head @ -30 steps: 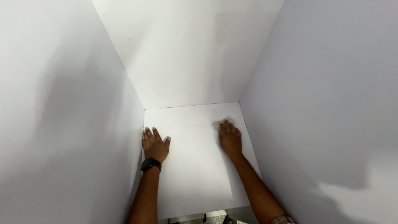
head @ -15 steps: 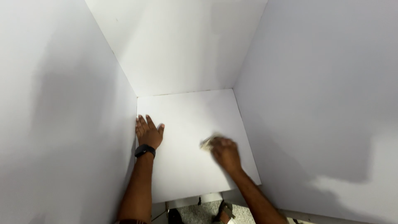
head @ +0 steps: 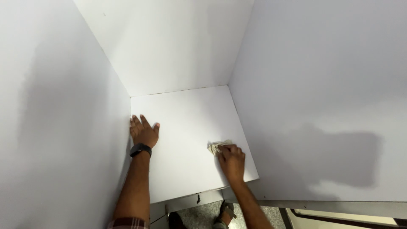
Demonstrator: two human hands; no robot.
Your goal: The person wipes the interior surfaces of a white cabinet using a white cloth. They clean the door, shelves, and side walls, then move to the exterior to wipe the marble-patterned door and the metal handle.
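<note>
left hand (head: 144,132): flat, fingers spread on white shelf (head: 186,114) | right hand (head: 231,161): closed over crumpled cloth (head: 217,146), pressing it down

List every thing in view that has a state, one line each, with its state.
left hand: flat, palm down on the white bottom panel, beside the left wall
right hand: pressing a crumpled cloth on the panel
cloth: bunched, partly under the fingers
black wristband: strapped on the left wrist
</note>
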